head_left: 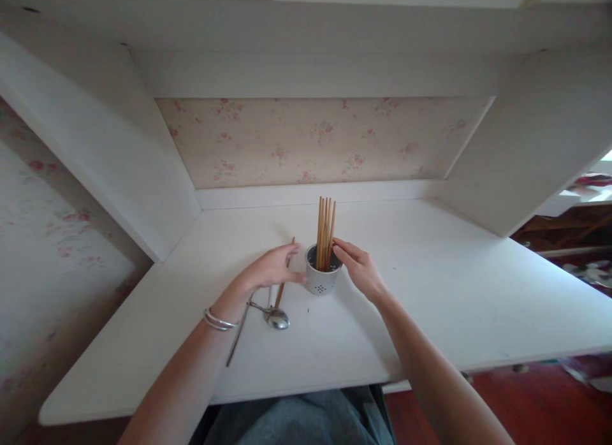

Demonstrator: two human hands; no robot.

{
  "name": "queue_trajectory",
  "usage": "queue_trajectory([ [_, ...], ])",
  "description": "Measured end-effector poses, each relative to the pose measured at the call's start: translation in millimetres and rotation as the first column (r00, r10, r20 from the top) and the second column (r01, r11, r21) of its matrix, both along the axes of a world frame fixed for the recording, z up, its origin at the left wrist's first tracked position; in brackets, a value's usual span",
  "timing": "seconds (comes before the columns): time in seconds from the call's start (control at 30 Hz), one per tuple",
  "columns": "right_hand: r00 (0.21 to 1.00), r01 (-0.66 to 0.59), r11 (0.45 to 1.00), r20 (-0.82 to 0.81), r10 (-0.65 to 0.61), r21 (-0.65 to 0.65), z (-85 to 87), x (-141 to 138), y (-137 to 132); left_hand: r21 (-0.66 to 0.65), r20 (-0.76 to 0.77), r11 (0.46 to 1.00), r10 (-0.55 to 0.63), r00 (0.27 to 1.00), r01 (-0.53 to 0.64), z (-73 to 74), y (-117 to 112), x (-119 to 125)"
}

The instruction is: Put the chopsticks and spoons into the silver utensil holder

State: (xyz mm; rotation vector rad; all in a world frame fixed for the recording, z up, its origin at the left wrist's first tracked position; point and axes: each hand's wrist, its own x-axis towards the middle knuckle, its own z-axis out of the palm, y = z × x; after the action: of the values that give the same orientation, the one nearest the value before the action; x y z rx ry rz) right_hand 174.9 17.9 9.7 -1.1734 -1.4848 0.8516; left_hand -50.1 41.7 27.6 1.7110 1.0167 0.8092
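Observation:
A small grey perforated cup [323,276] stands on the white desk [454,292] and holds several upright wooden chopsticks [325,234]. My left hand [272,268] lies against the cup's left side with fingers stretched out, above a loose chopstick [283,284] that lies on the desk. My right hand [359,266] is at the cup's right rim, its fingertips touching the chopsticks in the cup, fingers extended. A metal spoon [275,316] and another metal utensil [238,336] lie just in front of my left wrist, which wears thin bangles.
The desk sits in a white alcove with side panels left and right and a floral-papered back wall [315,142]. The desk's front edge is close to my lap. A dark wooden floor and other furniture show at the right.

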Motion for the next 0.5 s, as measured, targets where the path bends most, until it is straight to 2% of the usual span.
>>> queue_trajectory([
  [0.07,1.0,-0.007,1.0,-0.001,0.007,0.018,1.4,-1,-1,0.011,-0.262,0.999,0.049,0.964,-0.048,5.7,19,-13],
  [0.13,1.0,-0.006,1.0,0.0,0.006,0.026,2.3,-1,-2,0.144,-0.523,0.986,0.151,0.839,-0.088,9.6,36,-18],
  [0.2,1.0,-0.002,1.0,-0.003,0.002,0.024,1.6,0,-2,0.227,-0.683,0.971,0.212,0.699,-0.073,9.5,50,-16],
  [0.27,1.0,-0.002,1.0,-0.011,0.002,0.017,-0.8,2,-3,0.224,-0.759,0.974,0.202,0.619,-0.043,4.5,59,-7],
  [0.5,0.992,-0.012,0.996,-0.123,0.001,-0.086,-14.1,7,-3,0.106,-0.888,0.994,0.103,0.449,-0.017,-21.5,76,22],
])
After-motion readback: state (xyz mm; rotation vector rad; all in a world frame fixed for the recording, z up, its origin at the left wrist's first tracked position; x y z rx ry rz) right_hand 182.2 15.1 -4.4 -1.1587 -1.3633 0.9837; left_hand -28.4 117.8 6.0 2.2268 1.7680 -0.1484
